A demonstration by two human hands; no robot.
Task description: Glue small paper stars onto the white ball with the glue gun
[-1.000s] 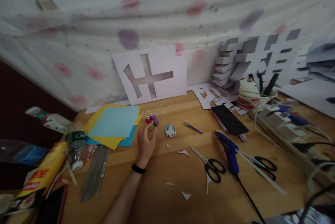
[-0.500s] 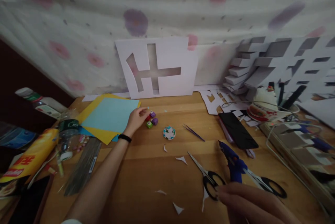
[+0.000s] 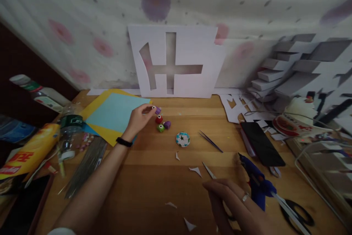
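Up by the coloured paper, my left hand [image 3: 139, 118] pinches a small purple bead-like figure with a white eye [image 3: 157, 110]. Just below it sit a red figure [image 3: 158, 119], a green figure [image 3: 160, 128] and another purple one [image 3: 167, 125]. A round white disc with blue-green stars [image 3: 183, 139] lies to their right. My right hand [image 3: 233, 205], wearing a ring, hovers low over the scissors [image 3: 209, 171] and hides most of them. Its fingers are loosely bent, with the thumb apart and nothing seen in them.
Tweezers [image 3: 211, 141], a blue glue gun [image 3: 255, 176], a black phone [image 3: 262, 143] and second scissors [image 3: 298, 213] lie on the right. Blue and yellow paper sheets [image 3: 112, 110] and a plastic bottle [image 3: 70, 128] are left. A white cut-out board [image 3: 189, 48] leans behind.
My left hand has taken hold of a purple figure and lifted it slightly from the cluster. My right hand has come left and forward over the scissors. The camera view has shifted.
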